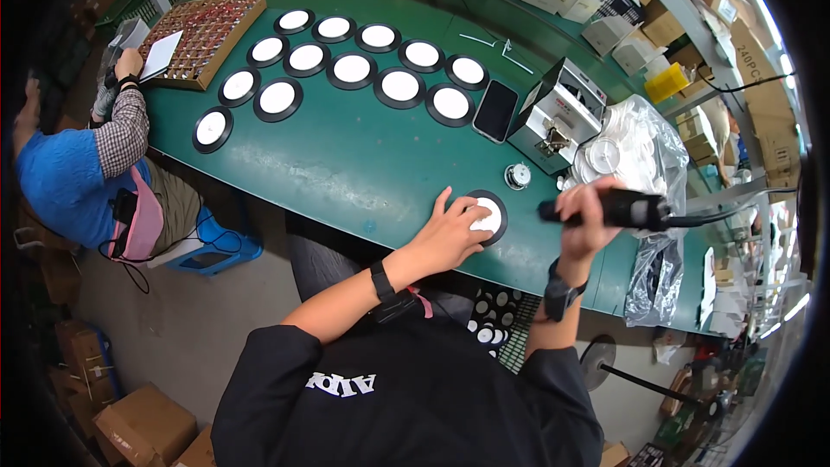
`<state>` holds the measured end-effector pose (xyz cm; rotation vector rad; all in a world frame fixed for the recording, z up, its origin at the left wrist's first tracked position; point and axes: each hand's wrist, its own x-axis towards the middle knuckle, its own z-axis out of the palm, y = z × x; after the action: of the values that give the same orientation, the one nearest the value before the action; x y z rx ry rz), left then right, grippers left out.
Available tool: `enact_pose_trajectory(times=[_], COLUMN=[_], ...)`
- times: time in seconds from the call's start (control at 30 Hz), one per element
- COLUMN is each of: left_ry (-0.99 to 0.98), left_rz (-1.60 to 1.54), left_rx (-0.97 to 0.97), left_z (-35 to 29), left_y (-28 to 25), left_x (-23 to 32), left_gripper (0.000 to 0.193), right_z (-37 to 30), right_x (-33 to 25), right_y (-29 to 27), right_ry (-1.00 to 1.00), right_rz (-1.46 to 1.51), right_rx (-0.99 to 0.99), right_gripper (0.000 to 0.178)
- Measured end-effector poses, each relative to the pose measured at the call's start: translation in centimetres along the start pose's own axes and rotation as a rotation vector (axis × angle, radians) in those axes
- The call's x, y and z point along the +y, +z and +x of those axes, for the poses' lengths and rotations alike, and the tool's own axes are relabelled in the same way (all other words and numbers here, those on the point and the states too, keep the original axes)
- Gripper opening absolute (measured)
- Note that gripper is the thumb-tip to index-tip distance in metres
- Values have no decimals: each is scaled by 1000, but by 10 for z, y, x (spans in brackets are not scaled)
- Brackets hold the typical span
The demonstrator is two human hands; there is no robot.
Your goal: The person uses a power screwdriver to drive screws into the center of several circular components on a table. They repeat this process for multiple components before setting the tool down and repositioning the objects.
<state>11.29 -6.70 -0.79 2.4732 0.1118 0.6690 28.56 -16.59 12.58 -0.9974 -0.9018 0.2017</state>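
A white round disc with a black rim [494,214] lies flat near the table's front edge. My left hand [450,229] is closed over its left side, fingertips on the white face and one finger lifted. Raised over the table to the right, my right hand [588,212] is wrapped round a black corded electric screwdriver [638,209]. The tool lies about level, its narrower end toward the disc and its cord running off right. Just behind the disc sits a small round metal part [517,176].
Several similar black-rimmed discs [352,69] lie in rows at the back left. A phone [496,111], a boxy screw feeder [562,112] and a plastic bag of white round parts [635,143] stand rightward. Far left, a co-worker [65,182] sits by a partitioned tray [203,35].
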Motion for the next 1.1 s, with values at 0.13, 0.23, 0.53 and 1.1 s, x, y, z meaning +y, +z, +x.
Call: enact_pose_trajectory(times=[0.13,0.23,0.53,1.1], left_ry=[28,26,-30,-56], left_rz=[-16,-27,-69,-57], left_rx=[15,26,28,-8], left_z=[-5,-4,-5,0], left_y=[-9,-9,-13,-13], left_x=[-5,-5,-2,0], left_gripper=[26,24,23,26], right_z=[79,115,69,-41], right_x=[14,42,25,18], right_y=[0,-7,2,9], right_ry=[-178,-186,98,140], right_rz=[-161,-214,31,-130], right_rx=[191,248,94,27], right_gripper=[12,11,14,23])
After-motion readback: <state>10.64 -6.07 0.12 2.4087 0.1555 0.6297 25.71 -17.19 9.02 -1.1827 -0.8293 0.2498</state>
